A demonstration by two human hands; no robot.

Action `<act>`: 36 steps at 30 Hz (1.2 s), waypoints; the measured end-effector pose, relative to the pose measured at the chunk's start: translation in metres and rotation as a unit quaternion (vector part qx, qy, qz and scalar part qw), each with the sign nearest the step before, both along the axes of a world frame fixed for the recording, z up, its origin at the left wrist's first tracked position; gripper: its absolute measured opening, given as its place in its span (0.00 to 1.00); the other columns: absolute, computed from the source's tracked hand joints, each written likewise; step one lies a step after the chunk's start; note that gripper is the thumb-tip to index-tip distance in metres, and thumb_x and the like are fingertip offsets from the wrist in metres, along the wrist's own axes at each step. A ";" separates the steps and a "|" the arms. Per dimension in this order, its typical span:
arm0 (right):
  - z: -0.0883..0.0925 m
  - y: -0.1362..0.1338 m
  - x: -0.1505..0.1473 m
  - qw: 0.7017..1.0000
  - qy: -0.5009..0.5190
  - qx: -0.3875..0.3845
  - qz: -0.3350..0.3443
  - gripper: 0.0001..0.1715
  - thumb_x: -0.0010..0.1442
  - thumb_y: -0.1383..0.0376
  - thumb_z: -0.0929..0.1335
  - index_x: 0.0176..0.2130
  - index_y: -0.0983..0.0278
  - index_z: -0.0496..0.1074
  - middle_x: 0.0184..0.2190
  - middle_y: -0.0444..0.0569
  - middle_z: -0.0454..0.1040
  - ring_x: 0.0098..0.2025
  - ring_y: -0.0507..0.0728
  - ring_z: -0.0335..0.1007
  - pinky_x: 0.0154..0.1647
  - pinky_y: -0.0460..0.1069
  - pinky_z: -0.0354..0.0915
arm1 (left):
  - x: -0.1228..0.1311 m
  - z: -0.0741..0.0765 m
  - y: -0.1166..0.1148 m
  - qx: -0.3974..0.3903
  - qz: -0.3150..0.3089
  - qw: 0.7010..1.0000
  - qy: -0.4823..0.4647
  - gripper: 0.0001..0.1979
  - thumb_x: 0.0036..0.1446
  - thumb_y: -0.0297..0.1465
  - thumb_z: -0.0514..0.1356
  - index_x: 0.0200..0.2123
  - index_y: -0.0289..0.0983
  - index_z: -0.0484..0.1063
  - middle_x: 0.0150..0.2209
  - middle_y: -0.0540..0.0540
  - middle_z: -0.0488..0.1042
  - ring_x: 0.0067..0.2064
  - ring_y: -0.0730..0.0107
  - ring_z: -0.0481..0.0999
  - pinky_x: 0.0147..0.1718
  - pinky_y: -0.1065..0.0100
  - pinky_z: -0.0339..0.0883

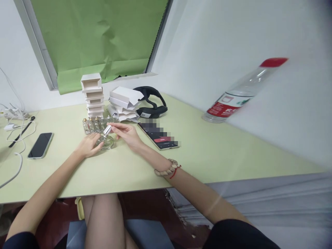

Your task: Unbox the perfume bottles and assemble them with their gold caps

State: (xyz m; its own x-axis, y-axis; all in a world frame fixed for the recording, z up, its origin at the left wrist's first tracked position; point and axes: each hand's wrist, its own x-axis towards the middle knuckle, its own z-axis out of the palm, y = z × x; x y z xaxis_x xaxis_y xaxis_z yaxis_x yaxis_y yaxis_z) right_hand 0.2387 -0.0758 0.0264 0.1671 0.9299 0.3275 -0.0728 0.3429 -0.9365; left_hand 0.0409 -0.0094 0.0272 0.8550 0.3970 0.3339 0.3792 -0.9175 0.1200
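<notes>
A round, clear glass perfume bottle (109,143) rests on the table, steadied from its left side by my left hand (89,145), whose fingers curl around it. Over the bottle's neck, my right hand (127,136) pinches a shiny silver cap (107,130) between thumb and fingertips. The cap is tilted; whether it is seated on the neck I cannot tell. Just behind, a row of small glass perfume bottles (90,126) stands close together, several with gold-coloured tops. My hands hide part of that row.
Open white boxes (92,84) form a stack behind the bottles, beside a pile of white cartons (124,98). A black headset (151,110), a lit touchscreen device (155,136) and a red-capped water bottle (228,100) are to the right. A phone (40,146) and white cables (19,135) lie left.
</notes>
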 end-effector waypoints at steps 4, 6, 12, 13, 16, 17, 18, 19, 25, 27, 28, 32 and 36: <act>0.004 -0.004 0.001 0.998 -0.037 0.016 0.040 0.24 0.54 0.51 0.72 0.48 0.59 0.78 0.49 0.50 0.77 0.44 0.55 0.73 0.25 0.43 0.66 | 0.000 -0.001 0.000 0.004 0.004 1.000 0.003 0.19 0.67 0.42 0.42 0.41 0.37 0.65 0.39 0.40 0.73 0.41 0.61 0.72 0.43 0.61 0.66; 0.004 -0.005 0.002 0.996 -0.063 0.031 0.048 0.23 0.56 0.52 0.70 0.49 0.58 0.77 0.53 0.50 0.75 0.44 0.55 0.73 0.26 0.43 0.66 | 0.000 -0.001 0.000 0.006 0.003 1.000 0.003 0.19 0.67 0.42 0.42 0.41 0.36 0.65 0.40 0.40 0.73 0.41 0.61 0.72 0.43 0.61 0.66; 0.003 -0.004 0.005 0.985 -0.123 0.115 0.049 0.21 0.59 0.53 0.70 0.49 0.56 0.77 0.55 0.51 0.73 0.56 0.59 0.67 0.36 0.46 0.71 | 0.000 -0.002 0.001 0.016 -0.012 1.000 -0.017 0.20 0.68 0.43 0.41 0.43 0.36 0.64 0.39 0.40 0.73 0.41 0.61 0.73 0.42 0.62 0.67; 0.002 -0.004 0.005 0.983 -0.126 0.121 0.051 0.21 0.59 0.54 0.70 0.50 0.56 0.77 0.55 0.50 0.73 0.56 0.58 0.67 0.37 0.46 0.71 | 0.000 -0.003 0.001 0.018 -0.012 1.000 -0.019 0.20 0.68 0.43 0.41 0.43 0.36 0.64 0.39 0.40 0.74 0.40 0.61 0.73 0.41 0.62 0.67; -0.001 -0.002 0.005 0.984 -0.130 0.105 0.057 0.23 0.58 0.54 0.70 0.52 0.56 0.75 0.56 0.50 0.71 0.49 0.56 0.70 0.32 0.45 0.70 | 0.000 -0.004 0.002 0.020 -0.013 0.999 -0.022 0.20 0.68 0.44 0.41 0.41 0.36 0.64 0.38 0.40 0.73 0.40 0.61 0.73 0.41 0.62 0.67; -0.003 -0.001 0.005 0.986 -0.127 0.095 0.058 0.24 0.58 0.54 0.70 0.53 0.56 0.74 0.56 0.51 0.71 0.47 0.55 0.70 0.30 0.45 0.70 | 0.000 -0.004 0.002 0.021 -0.014 0.999 -0.022 0.20 0.68 0.44 0.42 0.41 0.36 0.64 0.38 0.40 0.73 0.40 0.61 0.73 0.41 0.62 0.67; -0.005 0.000 0.004 0.987 -0.120 0.086 0.057 0.26 0.57 0.53 0.70 0.54 0.57 0.74 0.55 0.51 0.71 0.45 0.55 0.70 0.29 0.44 0.69 | 0.000 -0.004 0.002 0.022 -0.014 0.999 -0.022 0.20 0.67 0.44 0.42 0.41 0.36 0.65 0.38 0.40 0.73 0.40 0.61 0.73 0.40 0.62 0.67; -0.006 0.002 0.003 0.989 -0.111 0.077 0.056 0.27 0.57 0.52 0.71 0.54 0.57 0.73 0.55 0.52 0.72 0.45 0.55 0.70 0.27 0.44 0.68 | 0.000 -0.003 0.002 0.023 -0.015 0.999 -0.021 0.20 0.67 0.44 0.42 0.40 0.36 0.65 0.38 0.40 0.73 0.40 0.61 0.73 0.40 0.62 0.67; -0.010 0.006 -0.002 0.996 -0.050 0.055 0.045 0.29 0.53 0.51 0.73 0.51 0.60 0.72 0.51 0.54 0.74 0.49 0.58 0.71 0.32 0.46 0.69 | 0.000 -0.003 0.002 0.028 -0.018 0.999 -0.023 0.21 0.68 0.44 0.41 0.40 0.36 0.65 0.37 0.40 0.74 0.38 0.61 0.72 0.39 0.62 0.66; -0.009 0.005 -0.003 0.997 -0.035 0.053 0.042 0.27 0.51 0.52 0.74 0.48 0.61 0.73 0.48 0.53 0.76 0.48 0.57 0.71 0.35 0.46 0.70 | 0.000 -0.003 0.002 0.031 -0.019 0.999 -0.025 0.21 0.68 0.45 0.41 0.39 0.36 0.65 0.37 0.41 0.73 0.38 0.62 0.72 0.39 0.62 0.66; -0.008 0.004 -0.003 0.997 -0.027 0.053 0.040 0.26 0.51 0.52 0.74 0.47 0.61 0.73 0.47 0.53 0.76 0.47 0.56 0.71 0.35 0.46 0.69 | 0.000 -0.004 0.002 0.033 -0.019 0.999 -0.025 0.21 0.68 0.45 0.41 0.39 0.36 0.65 0.37 0.41 0.73 0.38 0.62 0.72 0.38 0.63 0.66; -0.007 0.003 -0.002 0.998 -0.008 0.043 0.044 0.25 0.50 0.51 0.75 0.44 0.61 0.75 0.43 0.51 0.76 0.37 0.52 0.69 0.26 0.44 0.64 | 0.000 -0.004 0.003 0.037 -0.018 0.999 -0.025 0.21 0.68 0.45 0.41 0.40 0.36 0.65 0.37 0.41 0.73 0.38 0.62 0.72 0.38 0.63 0.66; -0.007 0.003 -0.002 0.998 0.020 0.025 0.059 0.25 0.49 0.50 0.75 0.44 0.60 0.76 0.41 0.48 0.75 0.28 0.47 0.62 0.21 0.44 0.59 | 0.000 -0.004 0.003 0.030 -0.017 0.999 -0.023 0.21 0.67 0.45 0.41 0.40 0.36 0.65 0.37 0.41 0.73 0.39 0.62 0.73 0.39 0.63 0.66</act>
State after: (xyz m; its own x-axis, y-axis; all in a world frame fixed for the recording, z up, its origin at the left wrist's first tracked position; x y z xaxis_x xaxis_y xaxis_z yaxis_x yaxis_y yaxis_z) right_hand 0.2363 -0.0731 0.0193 0.0714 0.9262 0.3701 -0.1526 0.3769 -0.9136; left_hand 0.0411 -0.0067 0.0230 0.8509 0.3458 0.3954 0.3426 -0.9359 0.0813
